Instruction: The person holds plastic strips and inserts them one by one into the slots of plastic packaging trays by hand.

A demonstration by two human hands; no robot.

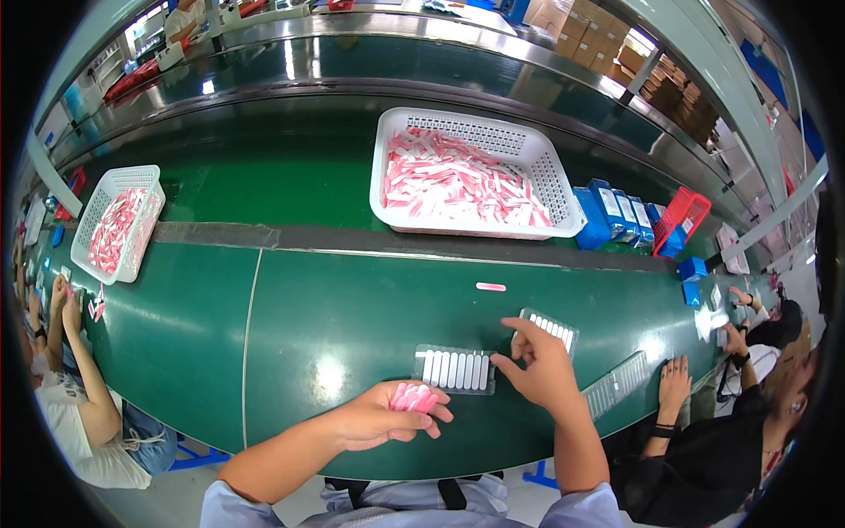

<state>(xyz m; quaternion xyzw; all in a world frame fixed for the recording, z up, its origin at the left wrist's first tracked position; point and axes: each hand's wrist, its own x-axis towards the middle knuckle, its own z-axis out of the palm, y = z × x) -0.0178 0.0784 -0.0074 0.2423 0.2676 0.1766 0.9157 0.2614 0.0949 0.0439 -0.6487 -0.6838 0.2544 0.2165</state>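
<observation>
My left hand (pixel 387 414) is closed around a bunch of small pink strips (pixel 413 398) with rounded ends, which look like mini nail files. Just right of it, a clear plastic tray (pixel 488 390) lies on the green table, with several white round-ended strips (pixel 458 370) side by side in it. My right hand (pixel 539 365) hovers at that tray's right end, thumb and forefinger apart, and no item shows between them. Partly hidden behind this hand is a second tray (pixel 574 339) of white strips. One loose pink strip (pixel 490 287) lies farther back.
A large white basket (pixel 380 189) heaped with pink and white strips stands at the back; a smaller one (pixel 151 220) is far left. Blue boxes (pixel 616 211) and a red basket (pixel 682 220) stand right. Another clear tray (pixel 616 385) lies near a co-worker's hand (pixel 675 387). Others work at both sides.
</observation>
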